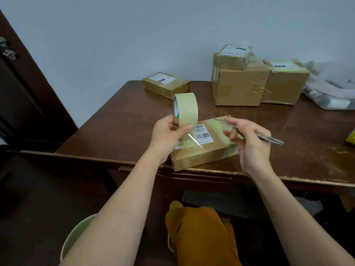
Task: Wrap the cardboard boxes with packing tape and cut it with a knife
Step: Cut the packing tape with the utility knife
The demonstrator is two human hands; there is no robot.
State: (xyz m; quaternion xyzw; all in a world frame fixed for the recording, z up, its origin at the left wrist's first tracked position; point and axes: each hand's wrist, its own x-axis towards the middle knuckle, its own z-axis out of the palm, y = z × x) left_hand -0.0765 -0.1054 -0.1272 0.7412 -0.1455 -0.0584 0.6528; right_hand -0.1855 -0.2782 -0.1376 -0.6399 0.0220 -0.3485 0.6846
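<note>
With the box [203, 143] taped, my left hand [169, 135] gripped the roll [186, 109], my right hand [249, 143] held the knife [269, 138]; the cut remained.

Boxes [205, 144] on wooden table [123, 120]

We face a plain pale grey-blue wall [134, 35], evenly lit, no hard shadows. A dark brown wooden table [288, 131] stands against it — top glossy and scratched, front edge [288, 177] chipped, pale wood showing through. At left, a dark wooden door or cabinet panel [23, 89] with a metal fitting [6, 48]. Below the table the floor lies in deep shadow — we cannot make out its surface.
</note>
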